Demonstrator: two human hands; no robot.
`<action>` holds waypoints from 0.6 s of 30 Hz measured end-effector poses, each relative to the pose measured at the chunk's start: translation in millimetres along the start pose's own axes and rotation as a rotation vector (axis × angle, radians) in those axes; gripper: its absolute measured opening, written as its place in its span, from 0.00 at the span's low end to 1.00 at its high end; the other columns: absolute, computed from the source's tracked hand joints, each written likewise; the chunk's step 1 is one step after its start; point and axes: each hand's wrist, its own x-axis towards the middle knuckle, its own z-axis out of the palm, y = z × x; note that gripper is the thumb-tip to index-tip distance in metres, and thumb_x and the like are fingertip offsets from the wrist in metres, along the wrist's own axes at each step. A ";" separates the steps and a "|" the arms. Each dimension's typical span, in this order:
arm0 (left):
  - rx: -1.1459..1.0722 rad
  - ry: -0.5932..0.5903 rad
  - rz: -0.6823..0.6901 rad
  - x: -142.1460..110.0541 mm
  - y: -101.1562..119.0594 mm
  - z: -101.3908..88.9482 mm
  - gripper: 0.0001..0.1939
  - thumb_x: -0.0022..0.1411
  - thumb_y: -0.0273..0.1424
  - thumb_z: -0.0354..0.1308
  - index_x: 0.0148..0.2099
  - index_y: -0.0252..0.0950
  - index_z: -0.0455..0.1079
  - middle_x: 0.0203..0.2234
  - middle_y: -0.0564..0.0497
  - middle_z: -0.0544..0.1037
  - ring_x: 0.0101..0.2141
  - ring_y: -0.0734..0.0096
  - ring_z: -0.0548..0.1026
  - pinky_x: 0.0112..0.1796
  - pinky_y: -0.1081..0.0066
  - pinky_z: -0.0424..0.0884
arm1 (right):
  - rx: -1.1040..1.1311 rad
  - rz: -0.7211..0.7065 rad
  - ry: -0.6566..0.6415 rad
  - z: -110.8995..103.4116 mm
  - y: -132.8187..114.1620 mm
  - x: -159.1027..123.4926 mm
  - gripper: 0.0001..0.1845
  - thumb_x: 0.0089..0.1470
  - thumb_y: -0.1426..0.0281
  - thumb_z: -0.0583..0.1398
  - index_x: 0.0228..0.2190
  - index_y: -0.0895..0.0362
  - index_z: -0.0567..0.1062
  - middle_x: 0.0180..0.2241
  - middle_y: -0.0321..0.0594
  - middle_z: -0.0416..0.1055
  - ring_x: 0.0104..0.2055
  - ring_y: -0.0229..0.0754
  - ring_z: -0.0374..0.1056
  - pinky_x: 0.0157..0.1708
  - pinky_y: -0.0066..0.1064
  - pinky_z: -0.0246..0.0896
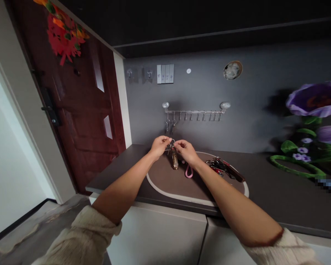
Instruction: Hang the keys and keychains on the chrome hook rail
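Note:
Both hands meet over an oval brown mat (160, 180) with a pale rim, pinching a metal key ring (173, 141) between them. My left hand (160, 144) is closed on the ring's left side, and my right hand (185, 150) on its right side. From the ring hang keys and a brown tag (175, 160) lettered "LOVE". A pink loop strap (189, 171) shows just under my right wrist; whether it is joined to the ring I cannot tell. To the right, a pile of keys (219, 166) with dark and red parts lies on the mat.
A hook rail (194, 112) on the grey wall carries two small keys (167, 126) on its left hooks. Purple artificial flowers (316, 99) stand at the right of the dark counter (270, 191). A dark shelf (209, 22) hangs overhead; a red-brown door (82, 121) is at left.

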 end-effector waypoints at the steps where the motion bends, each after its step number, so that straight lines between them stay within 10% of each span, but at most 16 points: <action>1: 0.002 0.000 0.008 -0.5 1.1 0.6 0.14 0.47 0.38 0.55 0.30 0.31 0.66 0.23 0.51 0.70 0.24 0.79 0.65 0.28 0.77 0.60 | -0.007 -0.007 0.006 0.0 1.2 0.8 0.14 0.43 0.60 0.54 0.27 0.59 0.67 0.23 0.35 0.65 0.23 0.31 0.57 0.24 0.23 0.54; 18: -0.122 0.007 -0.060 14.6 27.5 17.8 0.13 0.43 0.37 0.58 0.30 0.32 0.68 0.25 0.50 0.72 0.26 0.78 0.66 0.27 0.76 0.60 | 0.203 -0.044 0.132 -11.0 -7.0 8.5 0.14 0.38 0.61 0.58 0.24 0.58 0.65 0.22 0.34 0.63 0.23 0.32 0.58 0.25 0.25 0.55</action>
